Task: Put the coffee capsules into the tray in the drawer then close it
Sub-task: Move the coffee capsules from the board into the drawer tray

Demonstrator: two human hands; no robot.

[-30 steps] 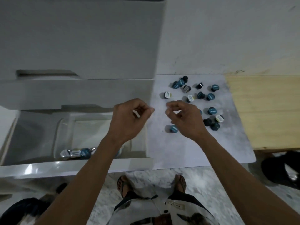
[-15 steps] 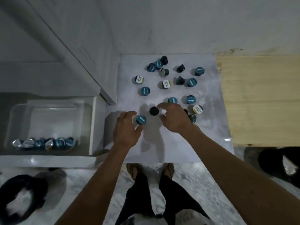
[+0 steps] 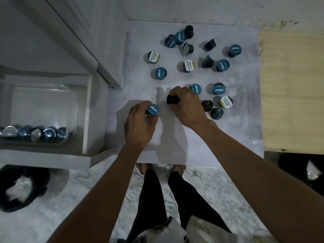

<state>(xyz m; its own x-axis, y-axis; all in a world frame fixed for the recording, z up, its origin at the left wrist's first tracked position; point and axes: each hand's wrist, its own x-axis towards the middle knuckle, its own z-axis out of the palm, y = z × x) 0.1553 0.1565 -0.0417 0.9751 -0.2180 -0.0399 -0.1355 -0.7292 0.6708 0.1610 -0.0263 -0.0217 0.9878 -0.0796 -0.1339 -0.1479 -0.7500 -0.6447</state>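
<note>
While your left hand (image 3: 138, 125) pinches a teal-lidded capsule (image 3: 152, 110) between thumb and fingers, your right hand (image 3: 188, 106) curls its grip around a dark capsule (image 3: 173, 99), both low over the pale table (image 3: 175, 137). More loose capsules (image 3: 188, 65) lie scattered on the far and right part of the table; several sit just beside your right hand. Left of the table, the open drawer (image 3: 87, 111) holds a clear tray (image 3: 70, 95) with a row of capsules (image 3: 35, 134) along its near wall.
</note>
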